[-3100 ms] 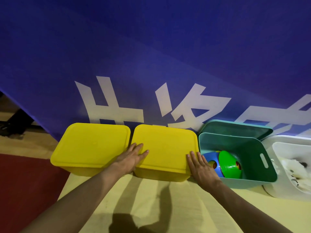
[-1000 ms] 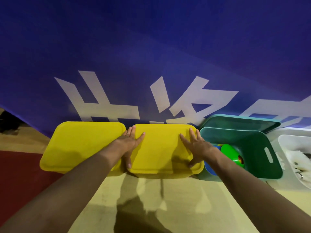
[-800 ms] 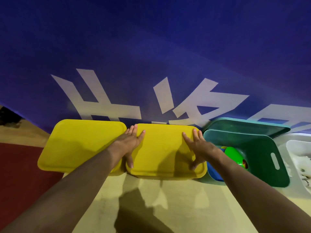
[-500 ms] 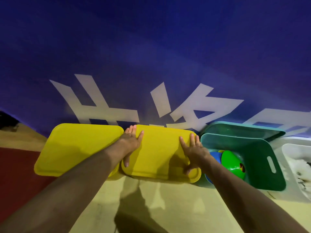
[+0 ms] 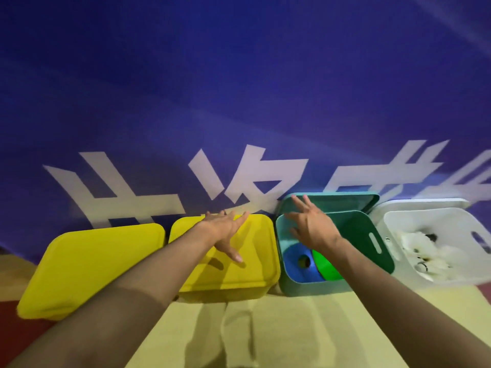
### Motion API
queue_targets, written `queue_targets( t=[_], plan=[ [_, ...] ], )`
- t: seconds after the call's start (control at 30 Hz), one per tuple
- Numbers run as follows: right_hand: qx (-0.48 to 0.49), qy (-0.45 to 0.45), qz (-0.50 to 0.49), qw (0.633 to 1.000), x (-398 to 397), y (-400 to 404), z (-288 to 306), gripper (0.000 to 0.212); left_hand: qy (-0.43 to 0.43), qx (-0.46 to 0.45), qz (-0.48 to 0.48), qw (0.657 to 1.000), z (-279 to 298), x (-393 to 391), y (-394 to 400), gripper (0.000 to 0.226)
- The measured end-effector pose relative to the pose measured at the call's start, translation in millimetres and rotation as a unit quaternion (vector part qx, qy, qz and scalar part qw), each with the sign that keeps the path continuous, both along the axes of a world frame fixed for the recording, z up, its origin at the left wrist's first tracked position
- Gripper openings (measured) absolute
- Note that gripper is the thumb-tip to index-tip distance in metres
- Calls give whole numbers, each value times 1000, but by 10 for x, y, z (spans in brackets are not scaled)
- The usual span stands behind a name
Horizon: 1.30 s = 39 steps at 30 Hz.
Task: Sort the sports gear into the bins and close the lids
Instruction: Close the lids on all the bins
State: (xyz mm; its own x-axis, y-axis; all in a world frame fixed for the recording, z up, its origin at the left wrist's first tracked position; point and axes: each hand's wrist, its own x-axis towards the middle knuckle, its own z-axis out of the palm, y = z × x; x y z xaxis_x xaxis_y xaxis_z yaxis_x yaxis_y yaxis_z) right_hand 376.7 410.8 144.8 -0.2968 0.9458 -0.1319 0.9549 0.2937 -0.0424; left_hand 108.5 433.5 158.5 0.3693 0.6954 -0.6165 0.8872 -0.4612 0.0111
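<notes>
Two yellow bins with lids on stand side by side, one at the left (image 5: 90,264) and one in the middle (image 5: 255,264). My left hand (image 5: 225,229) hovers open over the middle lid, fingers spread. My right hand (image 5: 310,227) is open above the uncovered green bin (image 5: 372,235), its fingertips near the green lid (image 5: 342,203) that leans behind the bin. Inside the green bin lie a blue disc cone (image 5: 300,264) and a green one (image 5: 325,266). A white bin (image 5: 451,219) at the right holds white shuttlecocks (image 5: 422,251).
A purple banner (image 5: 239,88) with large white characters stands right behind the bins. A white lid (image 5: 425,201) leans behind the white bin. The bins rest on a tan floor (image 5: 265,333), with a red area (image 5: 16,322) at the lower left.
Both hands have come off the middle yellow lid. The right hand has moved right, over the green bin towards its lid; the left hand has shifted right above the yellow lid.
</notes>
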Motion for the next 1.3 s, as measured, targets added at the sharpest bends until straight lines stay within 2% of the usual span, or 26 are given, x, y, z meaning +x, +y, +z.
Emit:
queue_targets(
  t=[0.1,0.2,0.37,0.47,0.67,0.8,0.97,1.13,1.3],
  plan=[
    [29,-3,-39,999,564,-155,65,45,16,7,-11,1000,-98,262,-224,140],
    [57,-15,-83,995,1059,-182,92,44,22,54,-14,998,-133,577,-343,134],
    [31,-94,-52,994,1512,25,101,60,-57,129,16,990,229,1073,-302,115],
    [-14,-118,-24,993,1580,141,62,70,-73,128,39,988,315,1192,-365,112],
    [-60,-163,-12,985,1516,295,61,74,-109,160,60,979,273,1055,-575,102],
    [-112,-145,-30,983,1396,370,61,65,-114,162,75,977,248,879,-677,98],
    [-118,-136,-81,980,1300,332,-36,72,-112,109,75,985,67,589,-784,89],
    [-143,-128,-67,979,1291,303,-130,76,-92,85,99,987,-16,323,-774,87],
    [-143,-127,-35,981,1424,431,-203,71,-85,106,117,984,-22,513,-650,85]
  ],
)
